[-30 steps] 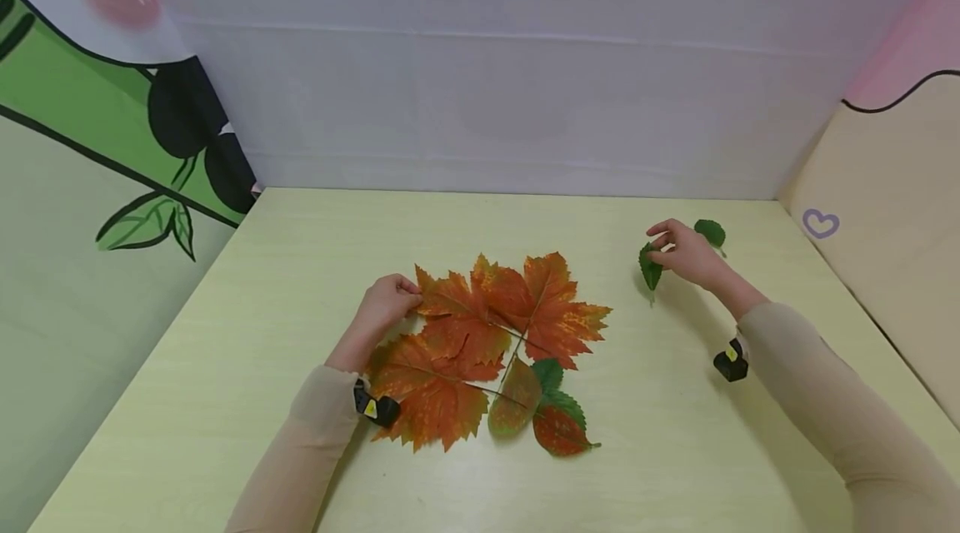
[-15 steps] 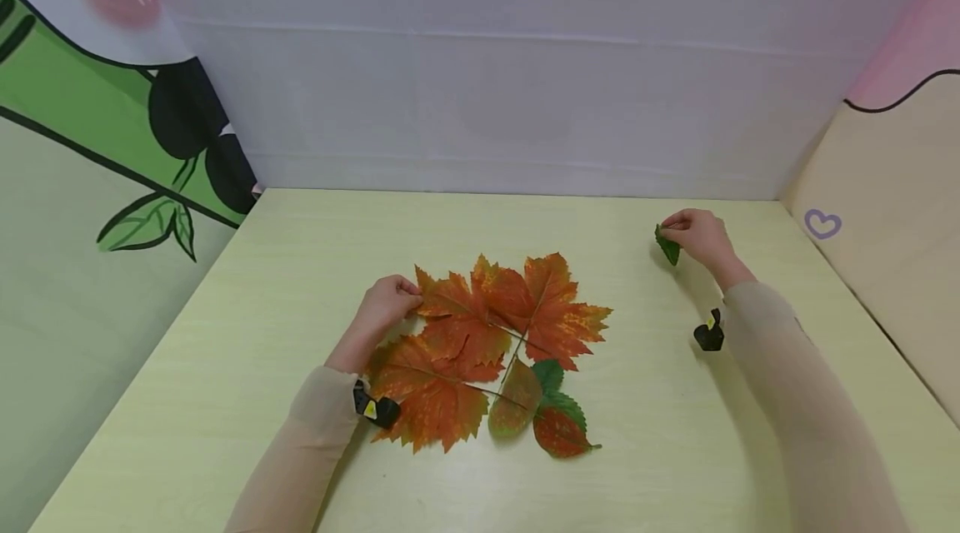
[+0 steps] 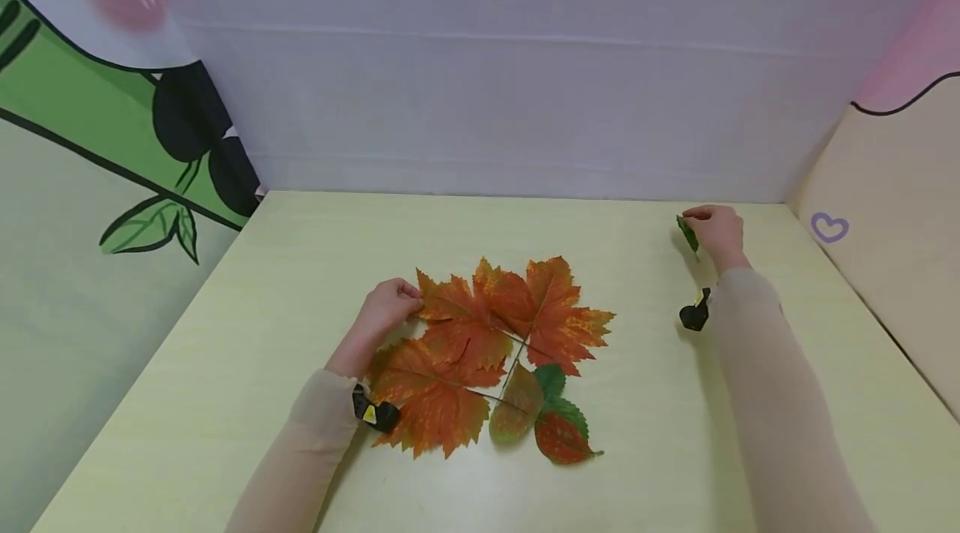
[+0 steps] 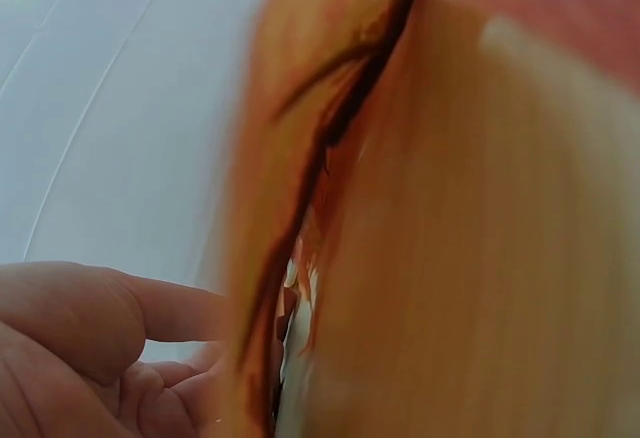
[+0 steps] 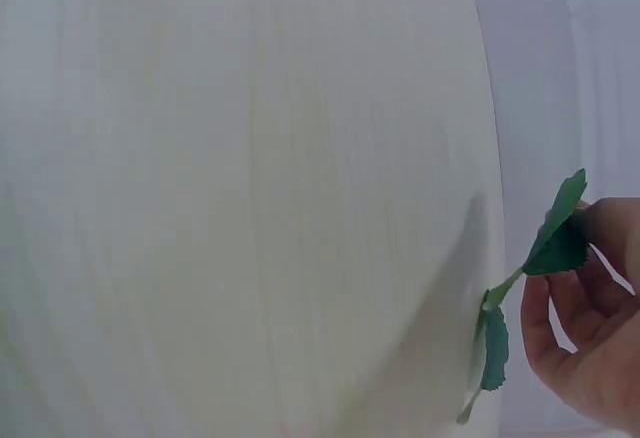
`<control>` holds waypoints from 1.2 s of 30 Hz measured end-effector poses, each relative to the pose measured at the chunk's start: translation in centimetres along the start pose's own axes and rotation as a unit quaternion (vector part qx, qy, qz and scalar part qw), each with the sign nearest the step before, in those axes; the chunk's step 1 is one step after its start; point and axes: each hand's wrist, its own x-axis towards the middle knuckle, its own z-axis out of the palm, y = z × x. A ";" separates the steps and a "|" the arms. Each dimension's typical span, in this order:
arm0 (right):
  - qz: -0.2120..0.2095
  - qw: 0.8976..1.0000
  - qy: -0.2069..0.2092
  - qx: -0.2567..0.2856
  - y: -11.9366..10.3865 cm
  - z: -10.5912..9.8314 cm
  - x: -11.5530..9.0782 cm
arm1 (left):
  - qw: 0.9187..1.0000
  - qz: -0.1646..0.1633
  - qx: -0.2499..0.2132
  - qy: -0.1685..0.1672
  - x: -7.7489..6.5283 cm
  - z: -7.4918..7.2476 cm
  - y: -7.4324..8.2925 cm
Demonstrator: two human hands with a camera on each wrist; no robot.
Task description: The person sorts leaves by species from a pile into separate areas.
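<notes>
At the back right of the table, my right hand (image 3: 718, 235) pinches a green leaf (image 3: 687, 233) by its edge between thumb and fingers. The right wrist view shows a second green leaf (image 5: 495, 348) just below the pinched one; whether they touch is unclear. My left hand (image 3: 390, 306) pinches the left edge of an orange maple leaf (image 3: 465, 321) with curled fingers. Two more orange maple leaves lie against it, one to the right (image 3: 562, 312) and one nearer me (image 3: 435, 404). In the left wrist view, blurred orange leaf (image 4: 285, 178) hides part of the left fingers.
An olive-brown leaf (image 3: 517, 408), a red-green leaf (image 3: 561, 440) and green leaf parts (image 3: 551, 379) lie by the maple leaf stems. Behind the pale wooden table (image 3: 345, 241) rises a plain cloth wall (image 3: 510, 117). Printed panels flank both sides.
My right hand has moved back and slightly right with the green leaf, covering the second green leaf in the head view. My left hand and the orange leaves have stayed put.
</notes>
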 end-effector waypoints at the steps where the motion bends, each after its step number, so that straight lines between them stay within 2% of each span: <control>1: 0.008 1.000 -0.001 0.006 0.0 0.0 0.1 | 1.000 0.001 -0.001 -0.001 0.0 -0.1 0.0; 5: 0.036 0.999 0.001 0.015 0.5 -0.1 0.0 | 1.000 0.003 -0.008 -0.007 -0.2 0.3 -0.1; 14: 0.031 0.998 0.050 0.013 0.8 -0.2 -0.1 | 1.000 0.004 -0.002 -0.003 -0.4 0.4 -0.1; 19: 0.052 0.997 0.040 0.029 1.4 0.0 -0.2 | 1.000 -0.001 0.000 -0.011 -0.7 0.5 -0.1; 26: 0.042 0.998 0.022 0.049 1.6 0.0 -0.5 | 1.000 -0.003 -0.007 -0.015 -0.7 0.5 -0.2; 29: 0.020 0.999 0.016 0.034 1.1 -0.2 -0.5 | 1.000 0.003 -0.009 -0.015 -0.5 0.4 -0.2; 36: -0.072 0.997 0.001 -0.034 -0.6 -0.2 -1.0 | 1.000 -0.002 0.000 -0.010 0.0 -0.2 0.0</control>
